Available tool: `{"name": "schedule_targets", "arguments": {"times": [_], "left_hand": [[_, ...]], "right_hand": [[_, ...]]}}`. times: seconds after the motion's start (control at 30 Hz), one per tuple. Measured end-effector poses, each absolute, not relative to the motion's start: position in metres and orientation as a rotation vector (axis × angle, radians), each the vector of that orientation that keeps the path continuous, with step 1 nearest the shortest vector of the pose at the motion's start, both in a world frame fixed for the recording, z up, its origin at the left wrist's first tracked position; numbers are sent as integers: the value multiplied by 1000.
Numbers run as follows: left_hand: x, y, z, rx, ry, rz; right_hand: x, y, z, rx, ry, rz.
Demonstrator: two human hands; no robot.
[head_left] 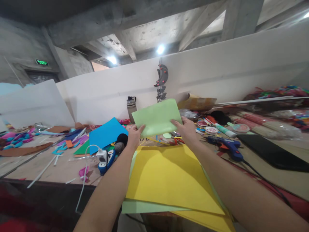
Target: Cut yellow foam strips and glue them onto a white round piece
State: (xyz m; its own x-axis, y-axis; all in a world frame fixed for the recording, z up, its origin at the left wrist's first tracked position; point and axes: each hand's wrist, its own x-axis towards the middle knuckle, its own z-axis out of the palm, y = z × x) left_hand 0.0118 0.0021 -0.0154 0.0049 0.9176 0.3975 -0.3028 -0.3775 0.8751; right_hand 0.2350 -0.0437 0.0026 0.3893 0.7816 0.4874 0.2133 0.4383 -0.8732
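Between both hands I hold up a light green sheet point(158, 117), tilted, with its lower part curving. My left hand point(135, 133) pinches its lower left corner, thumb on the near face. At the lower right edge, my right hand point(187, 127) grips it the same way. Below the hands, a large yellow sheet point(169, 174) lies on the table over another light green sheet point(149, 207), with more yellow showing underneath. Small coloured strips and a pale green round piece point(167, 135) lie just behind the yellow sheet.
Left are a blue sheet point(107, 135), a power strip with a white plug point(102, 156) and scraps. A bottle point(130, 108) stands behind. Right are a blue glue gun point(228, 146) with its cord, a black flat slab point(272, 151) and bagged sticks point(265, 124).
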Motion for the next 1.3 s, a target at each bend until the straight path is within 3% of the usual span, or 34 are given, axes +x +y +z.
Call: {"name": "schedule_targets", "arguments": {"times": [0.53,1.3], "left_hand": [[24,-3,-21,1401,1030,1836],[20,-13,-16,1773,1485,1922]], "right_hand": [[228,-53,2,-1163,-1217,243],[227,-52,-2,-1226,-1257,43]]}}
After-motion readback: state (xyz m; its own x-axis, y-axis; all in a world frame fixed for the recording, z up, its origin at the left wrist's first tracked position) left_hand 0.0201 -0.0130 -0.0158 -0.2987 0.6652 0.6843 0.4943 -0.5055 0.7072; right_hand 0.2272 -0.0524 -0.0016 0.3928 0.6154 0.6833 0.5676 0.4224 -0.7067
